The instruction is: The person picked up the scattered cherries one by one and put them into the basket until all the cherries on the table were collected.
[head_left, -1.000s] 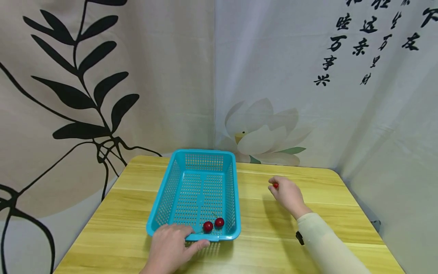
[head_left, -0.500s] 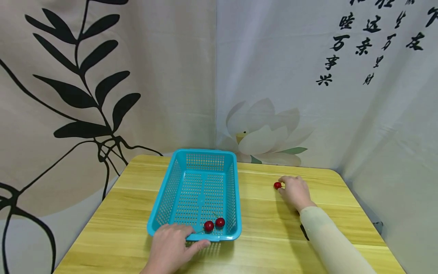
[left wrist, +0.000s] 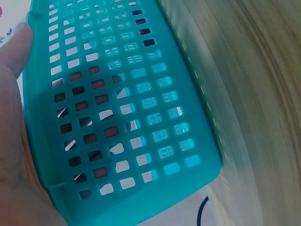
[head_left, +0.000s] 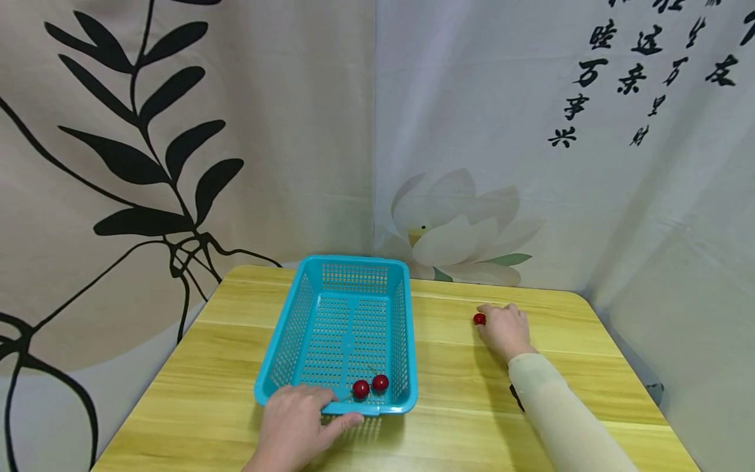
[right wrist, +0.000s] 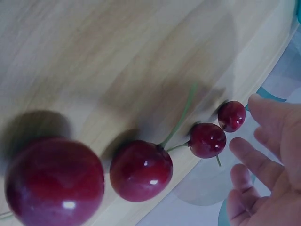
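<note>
A blue plastic basket (head_left: 411, 341) stands on the table, with two red cherries (head_left: 360, 389) inside near its front wall. My left hand (head_left: 295, 419) grips the front rim, fingers over the inside and thumb outside. In the left wrist view, fingers show through the holes of the basket wall (left wrist: 188, 113). On the table's right side, my right hand (head_left: 504, 328) is beside a cherry (head_left: 480, 318). The right wrist view has several stemmed cherries in a row, with the farthest cherry (right wrist: 231, 116) by the fingertips of the spread right hand (right wrist: 270, 155).
The wooden table (head_left: 448, 419) meets a printed curtain (head_left: 307, 131) at its back edge. A pale sleeve (head_left: 566, 413) with a black device (head_left: 516, 397) covers the right forearm. Most of the cherries in the row are hidden from the head view.
My right hand has let go of the cherry it held and drawn slightly right, leaving the cherry on the table. The left hand and the basket stay put.
</note>
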Available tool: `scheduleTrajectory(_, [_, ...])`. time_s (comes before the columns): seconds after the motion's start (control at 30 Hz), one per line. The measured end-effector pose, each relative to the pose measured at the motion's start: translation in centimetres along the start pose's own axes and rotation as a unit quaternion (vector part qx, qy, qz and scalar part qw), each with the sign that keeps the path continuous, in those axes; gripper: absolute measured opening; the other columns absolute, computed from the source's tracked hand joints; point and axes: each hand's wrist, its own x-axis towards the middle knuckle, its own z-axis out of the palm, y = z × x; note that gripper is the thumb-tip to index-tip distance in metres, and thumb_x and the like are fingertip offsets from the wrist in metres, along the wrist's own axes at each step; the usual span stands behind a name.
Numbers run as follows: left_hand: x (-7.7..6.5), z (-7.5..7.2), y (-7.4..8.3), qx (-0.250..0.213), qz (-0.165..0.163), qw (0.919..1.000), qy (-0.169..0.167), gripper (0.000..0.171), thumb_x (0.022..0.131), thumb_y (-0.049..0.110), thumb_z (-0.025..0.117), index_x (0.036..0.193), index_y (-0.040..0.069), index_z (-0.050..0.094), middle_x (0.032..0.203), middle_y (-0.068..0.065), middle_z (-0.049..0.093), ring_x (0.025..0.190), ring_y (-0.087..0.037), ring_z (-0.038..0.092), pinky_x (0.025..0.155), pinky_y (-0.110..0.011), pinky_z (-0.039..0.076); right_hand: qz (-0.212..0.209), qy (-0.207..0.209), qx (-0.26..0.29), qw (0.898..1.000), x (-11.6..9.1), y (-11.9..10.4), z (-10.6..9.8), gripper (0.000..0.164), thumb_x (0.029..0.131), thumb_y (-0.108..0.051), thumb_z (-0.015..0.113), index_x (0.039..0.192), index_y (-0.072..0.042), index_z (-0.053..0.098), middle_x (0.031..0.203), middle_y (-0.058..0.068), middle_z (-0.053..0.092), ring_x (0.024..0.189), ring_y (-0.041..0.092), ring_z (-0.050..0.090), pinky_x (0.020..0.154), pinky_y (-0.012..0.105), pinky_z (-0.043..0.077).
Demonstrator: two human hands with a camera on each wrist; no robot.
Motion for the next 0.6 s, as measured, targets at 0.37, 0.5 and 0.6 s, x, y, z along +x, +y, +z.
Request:
scheduleTrajectory(0.37, [0.0,0.1,0.0,0.003,-0.002,1.0000,-0.007,0.064,0.075,0.085,0.053,0.076,0.024,0.074,0.080,0.006,0.073,0.077,-0.014,0.065,0.070,-0.041,0.051,0.000,-0.008,-0.022,1.000,-0.1,0.2,1.0,0.037,0.088,-0.024,0.074,0.123,-0.013,0.069,0.106,0.017,0.071,0.096,0.040,0.050,0.081,0.055,0.038])
scheduleTrajectory(0.5, [0.1,0.0,-0.1,0.003,0.005,1.0000,-0.001,0.063,0.074,0.084,0.055,0.075,0.024,0.074,0.078,0.005,0.073,0.074,-0.014,0.065,0.067,-0.040,0.051,0.001,-0.008,-0.016,1.000,-0.1,0.1,1.0,0.037,0.088,-0.023,0.074,0.124,-0.013,0.069,0.105,0.016,0.071,0.097,0.040,0.048,0.081,0.055,0.037])
scheduleTrajectory(0.6, [0.2,0.1,-0.1,0.005,0.007,1.0000,0.001,0.062,0.073,0.084,0.056,0.074,0.024,0.074,0.076,0.007,0.072,0.071,-0.013,0.064,0.065,-0.038,0.051,0.005,-0.007,-0.019,1.000,0.0,0.0,0.9,0.041,0.088,-0.024,0.074,0.127,-0.013,0.067,0.109,0.017,0.070,0.099,0.041,0.047,0.081,0.055,0.037])
